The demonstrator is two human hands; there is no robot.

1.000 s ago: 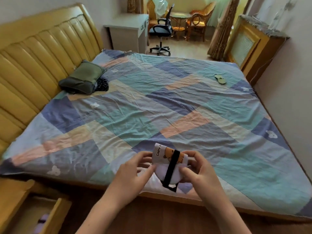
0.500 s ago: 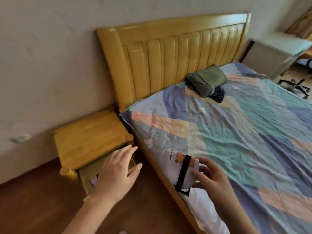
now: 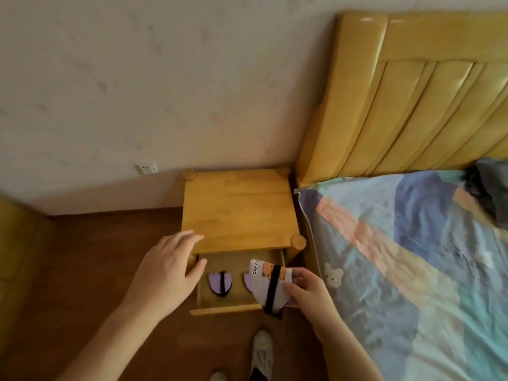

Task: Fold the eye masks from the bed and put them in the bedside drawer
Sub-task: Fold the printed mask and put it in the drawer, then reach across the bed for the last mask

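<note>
**A:** What do the hands do in the head view?

**B:** The right hand [image 3: 308, 291] pinches the folded white eye mask [image 3: 268, 287] over the open drawer [image 3: 228, 307]. The left hand [image 3: 167, 270] is spread wide at nine o'clock of it.

**A:** What's inside?

**B:** Two purple eye masks [image 3: 220, 281].

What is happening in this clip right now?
A person stands at the bedside table beside the bed. The right hand holds a folded white eye mask with a black strap just over the open drawer. The left hand hovers open at the drawer's left edge, holding nothing. Two folded purple eye masks already lie inside.
</note>
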